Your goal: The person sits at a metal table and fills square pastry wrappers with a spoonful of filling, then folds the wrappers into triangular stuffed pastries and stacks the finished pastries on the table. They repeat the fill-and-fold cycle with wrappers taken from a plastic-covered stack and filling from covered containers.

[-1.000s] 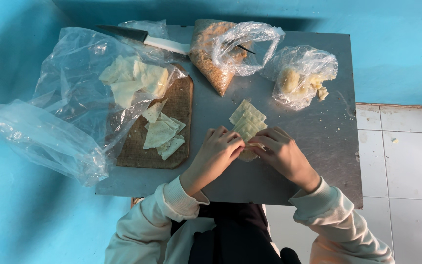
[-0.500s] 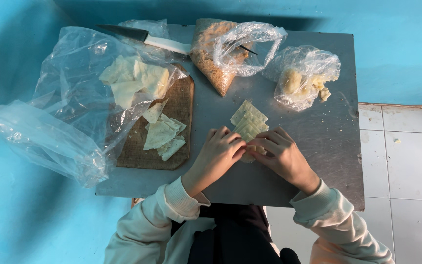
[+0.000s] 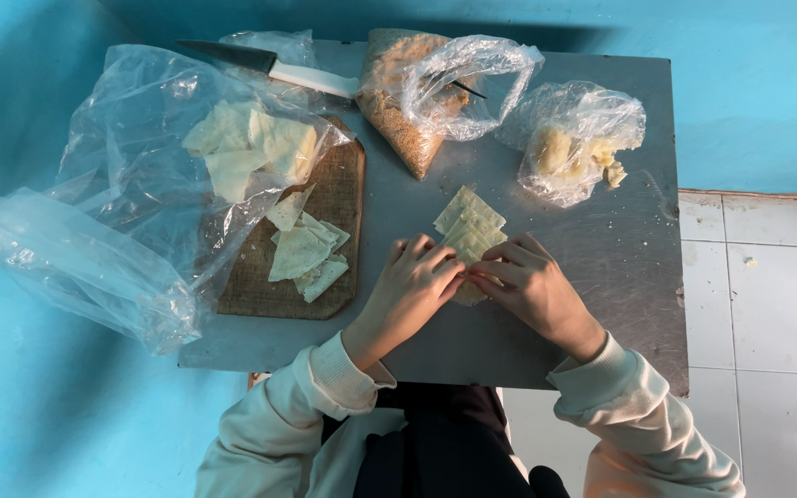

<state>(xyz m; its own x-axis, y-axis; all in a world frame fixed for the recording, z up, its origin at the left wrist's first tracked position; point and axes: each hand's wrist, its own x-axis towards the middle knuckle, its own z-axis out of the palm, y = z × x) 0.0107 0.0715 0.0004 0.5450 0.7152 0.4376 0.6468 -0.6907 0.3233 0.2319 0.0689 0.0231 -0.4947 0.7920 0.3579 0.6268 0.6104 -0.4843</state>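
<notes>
Fingertips (image 3: 454, 269) of both my hands meet over the near end of a pale square wrapper (image 3: 469, 231) lying on the grey metal table (image 3: 601, 277). Left hand (image 3: 410, 293) and right hand (image 3: 529, 286) come in from either side, fingers curled and pressed together on the sheet's lower corner, pinching or folding it; whether anything is tucked under that fold I cannot tell, since my fingers cover it. From my fingers the wrapper stretches away from me, up toward the far edge of the table, set like a diamond with its long diagonal running away from my body and tilted a little to the right. Both hands touch it, and neither is clearly the nearer. Off to my left, well apart, more cut wrappers (image 3: 304, 249) lie on a brown board (image 3: 334, 184), partly under a big clear plastic bag (image 3: 122, 212). Beyond the wrapper sit a bag of brownish crumbs (image 3: 408, 120) and a bag of pale lumps (image 3: 574, 148), with a knife (image 3: 269, 65) at the far edge.
</notes>
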